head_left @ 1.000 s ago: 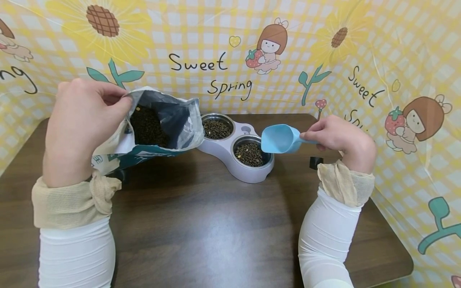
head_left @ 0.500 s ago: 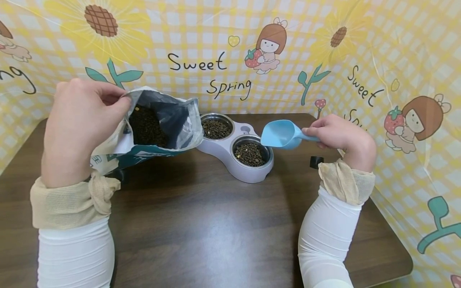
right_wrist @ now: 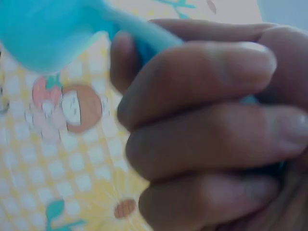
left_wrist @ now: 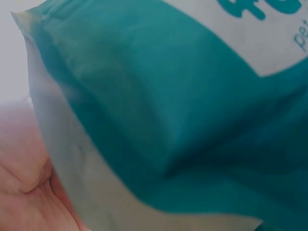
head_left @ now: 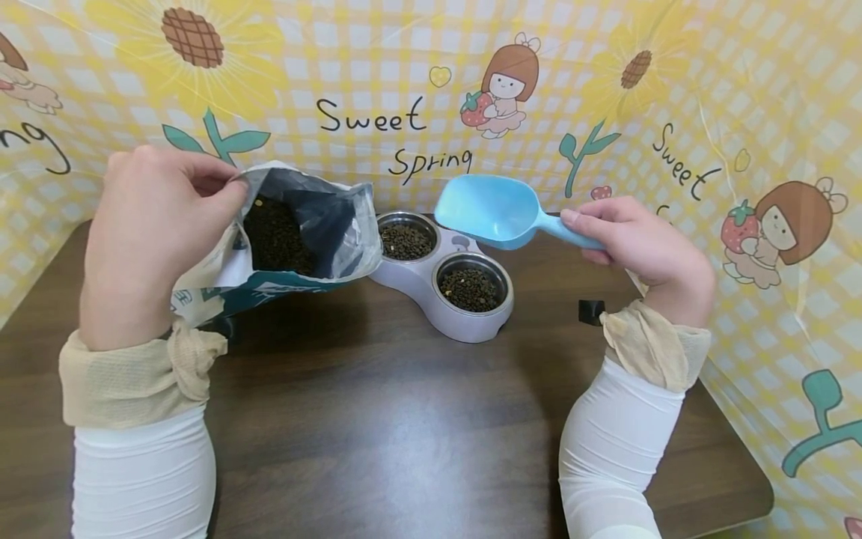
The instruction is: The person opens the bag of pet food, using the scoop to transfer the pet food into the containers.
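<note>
My left hand [head_left: 158, 239] pinches the top edge of a teal and white pet food bag [head_left: 289, 282], whose mouth gapes with brown kibble [head_left: 279, 239] inside. In the left wrist view the teal bag side [left_wrist: 144, 106] fills most of the picture. My right hand [head_left: 640, 239] grips the handle of a light blue scoop [head_left: 491, 209], raised above the double pet feeder [head_left: 431, 281]; no kibble shows in its bowl. Curled fingers [right_wrist: 192, 130] wrap the handle in the right wrist view. Both steel bowls, the back one [head_left: 406, 237] and the front one [head_left: 474, 288], hold kibble.
A small black block [head_left: 591, 311] lies on the brown wooden table [head_left: 377, 434], near my right wrist. Behind and to the right hangs a yellow checked cloth [head_left: 283, 90] with printed flowers and figures. A dark object [head_left: 225, 327] shows partly under the bag.
The scoop has risen from beside the front bowl and moved left, toward the bag, turning its bowl more to view. My right hand has lifted slightly. The left hand and bag stay in place.
</note>
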`<state>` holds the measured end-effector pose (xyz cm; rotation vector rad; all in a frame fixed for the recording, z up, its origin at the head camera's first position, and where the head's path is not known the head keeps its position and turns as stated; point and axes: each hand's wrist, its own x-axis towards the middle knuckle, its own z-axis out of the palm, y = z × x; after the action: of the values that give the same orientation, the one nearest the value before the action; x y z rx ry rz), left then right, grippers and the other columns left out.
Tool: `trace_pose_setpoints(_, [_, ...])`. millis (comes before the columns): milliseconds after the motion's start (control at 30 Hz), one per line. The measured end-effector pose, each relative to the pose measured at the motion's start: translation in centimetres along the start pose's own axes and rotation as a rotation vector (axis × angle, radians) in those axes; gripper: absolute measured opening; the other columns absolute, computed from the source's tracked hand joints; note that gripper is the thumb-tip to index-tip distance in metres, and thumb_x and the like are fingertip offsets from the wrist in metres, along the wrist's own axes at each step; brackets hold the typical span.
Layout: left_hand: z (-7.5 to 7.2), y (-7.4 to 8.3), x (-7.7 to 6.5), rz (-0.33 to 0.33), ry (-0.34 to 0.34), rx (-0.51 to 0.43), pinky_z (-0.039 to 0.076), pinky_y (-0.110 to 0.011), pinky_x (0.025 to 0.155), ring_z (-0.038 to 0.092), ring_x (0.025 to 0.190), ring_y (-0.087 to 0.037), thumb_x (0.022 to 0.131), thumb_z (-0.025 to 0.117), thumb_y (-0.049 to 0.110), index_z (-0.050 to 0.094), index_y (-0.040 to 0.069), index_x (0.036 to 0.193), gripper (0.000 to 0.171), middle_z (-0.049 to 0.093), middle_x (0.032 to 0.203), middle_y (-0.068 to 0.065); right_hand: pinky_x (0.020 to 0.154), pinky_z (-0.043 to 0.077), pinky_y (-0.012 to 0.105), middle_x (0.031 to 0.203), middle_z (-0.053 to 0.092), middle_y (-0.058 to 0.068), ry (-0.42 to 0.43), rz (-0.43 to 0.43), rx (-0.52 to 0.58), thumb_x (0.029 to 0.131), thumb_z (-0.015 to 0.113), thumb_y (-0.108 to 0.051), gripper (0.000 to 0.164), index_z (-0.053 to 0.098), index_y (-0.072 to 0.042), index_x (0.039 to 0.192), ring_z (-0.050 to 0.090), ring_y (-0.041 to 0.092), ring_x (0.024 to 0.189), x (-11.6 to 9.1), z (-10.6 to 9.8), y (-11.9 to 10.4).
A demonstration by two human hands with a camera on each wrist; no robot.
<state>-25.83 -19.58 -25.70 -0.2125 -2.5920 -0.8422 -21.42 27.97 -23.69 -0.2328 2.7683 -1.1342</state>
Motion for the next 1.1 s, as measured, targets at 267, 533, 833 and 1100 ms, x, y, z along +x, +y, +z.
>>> trace_pose_setpoints(267, [-0.2, 0.0, 0.0, -0.007, -0.003, 0.011, 0.031, -0.01, 0.062, 0.07, 0.1, -0.041, 0.102, 0.064, 0.023, 0.083, 0.0, 0.116, 0.034, 0.081, 0.109, -0.029, 0.054, 0.029, 0.033, 0.06, 0.043, -0.005, -0.141, -0.128, 0.213, 0.114, 0.055, -0.026, 0.032, 0.072, -0.01, 0.092, 0.034, 0.019, 0.055, 1.4, 2.3, -2.6])
trace_pose_setpoints(533, [-0.4, -0.1, 0.1, -0.002, -0.018, -0.007, 0.044, -0.023, 0.083, 0.071, 0.103, -0.045, 0.103, 0.064, 0.024, 0.082, -0.002, 0.117, 0.035, 0.08, 0.11, -0.031, 0.058, 0.033, 0.027, 0.061, 0.043, -0.004, -0.149, -0.165, 0.057, 0.113, 0.055, -0.032, 0.04, 0.065, -0.005, 0.084, 0.037, 0.014, 0.056, 3.1, 6.1, -6.5])
trace_pose_setpoints(833, [-0.3, 0.1, -0.1, 0.003, -0.025, -0.014, 0.031, -0.007, 0.059, 0.071, 0.101, -0.042, 0.103, 0.064, 0.023, 0.082, -0.002, 0.116, 0.034, 0.08, 0.112, -0.03, 0.065, 0.039, 0.031, 0.066, 0.047, -0.003, 0.0, -0.192, -0.24, 0.109, 0.063, -0.034, 0.032, 0.076, -0.014, 0.087, 0.046, 0.017, 0.065, 3.3, 10.5, -11.1])
trace_pose_setpoints(1100, [-0.4, 0.1, -0.2, 0.0, -0.032, -0.015, 0.032, -0.009, 0.059, 0.071, 0.102, -0.041, 0.103, 0.065, 0.023, 0.082, -0.002, 0.117, 0.034, 0.08, 0.111, -0.03, 0.064, 0.038, 0.029, 0.065, 0.043, -0.003, 0.065, -0.173, -0.4, 0.109, 0.065, -0.037, 0.041, 0.065, -0.015, 0.075, 0.05, 0.018, 0.065, 5.1, 13.7, -13.9])
